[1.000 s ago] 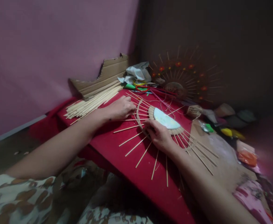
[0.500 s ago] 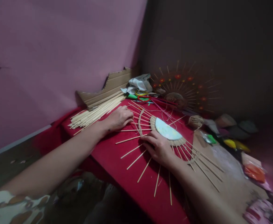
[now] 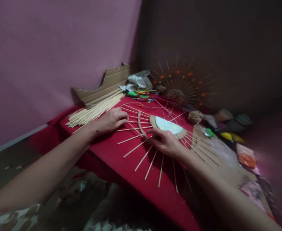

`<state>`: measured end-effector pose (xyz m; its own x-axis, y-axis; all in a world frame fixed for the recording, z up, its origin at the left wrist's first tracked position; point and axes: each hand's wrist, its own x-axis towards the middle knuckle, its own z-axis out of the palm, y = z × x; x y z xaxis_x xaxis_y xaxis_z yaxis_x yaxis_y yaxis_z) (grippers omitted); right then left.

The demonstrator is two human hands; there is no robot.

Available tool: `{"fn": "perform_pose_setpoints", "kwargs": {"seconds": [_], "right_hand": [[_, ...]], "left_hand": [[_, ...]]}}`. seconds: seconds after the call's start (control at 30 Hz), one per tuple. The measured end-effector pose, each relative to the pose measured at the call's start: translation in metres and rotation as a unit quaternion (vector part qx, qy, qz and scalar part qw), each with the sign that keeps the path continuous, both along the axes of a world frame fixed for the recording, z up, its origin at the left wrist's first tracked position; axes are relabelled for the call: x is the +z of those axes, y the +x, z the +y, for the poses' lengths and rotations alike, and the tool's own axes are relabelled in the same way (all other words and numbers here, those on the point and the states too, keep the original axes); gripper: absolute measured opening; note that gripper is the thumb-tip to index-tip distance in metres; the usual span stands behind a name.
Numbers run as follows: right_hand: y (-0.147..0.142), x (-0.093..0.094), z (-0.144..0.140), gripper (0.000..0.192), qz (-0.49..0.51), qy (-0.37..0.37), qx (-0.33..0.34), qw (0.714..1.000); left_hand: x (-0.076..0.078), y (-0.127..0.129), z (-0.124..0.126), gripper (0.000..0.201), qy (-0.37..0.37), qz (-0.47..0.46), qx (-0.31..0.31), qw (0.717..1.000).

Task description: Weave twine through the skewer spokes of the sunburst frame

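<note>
Your left hand (image 3: 110, 120) rests flat on the far-left skewers (image 3: 133, 129); your right hand (image 3: 166, 142) pinches the sunburst frame (image 3: 166, 125) mid-table. Judged light and brittle: hold near the woven hub, not the skewer tips.

stick bundle (image 3: 95, 110) left of sunburst frame (image 3: 166, 126)

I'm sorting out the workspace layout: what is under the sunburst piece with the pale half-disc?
The sunburst piece lies on a red cloth, its right spokes over brown cardboard. The right hand covers its near edge; whatever lies beneath the cloth is hidden.
</note>
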<state>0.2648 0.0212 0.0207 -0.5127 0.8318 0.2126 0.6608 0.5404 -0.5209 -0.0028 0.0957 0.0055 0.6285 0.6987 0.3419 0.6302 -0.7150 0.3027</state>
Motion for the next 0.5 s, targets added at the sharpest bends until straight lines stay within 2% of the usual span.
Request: {"fn": "perform_pose_setpoints", "kwargs": {"seconds": [0.1, 0.2, 0.37, 0.5], "right_hand": [[-0.004, 0.006, 0.008, 0.020, 0.009, -0.004, -0.015, 1.000], [-0.010, 0.006, 0.018, 0.020, 0.101, -0.012, -0.014, 0.995], [-0.015, -0.010, 0.026, 0.013, 0.181, -0.101, -0.015, 0.978], [-0.011, -0.019, 0.023, 0.011, 0.220, -0.123, -0.024, 0.967]], "left_hand": [[-0.005, 0.003, -0.004, 0.026, 0.016, 0.005, -0.002, 1.000], [-0.007, 0.005, -0.007, 0.026, 0.024, 0.004, 0.001, 1.000], [-0.009, 0.003, -0.007, 0.024, 0.021, -0.002, 0.010, 1.000], [-0.010, -0.001, -0.009, 0.025, 0.018, -0.016, 0.019, 1.000]]}}
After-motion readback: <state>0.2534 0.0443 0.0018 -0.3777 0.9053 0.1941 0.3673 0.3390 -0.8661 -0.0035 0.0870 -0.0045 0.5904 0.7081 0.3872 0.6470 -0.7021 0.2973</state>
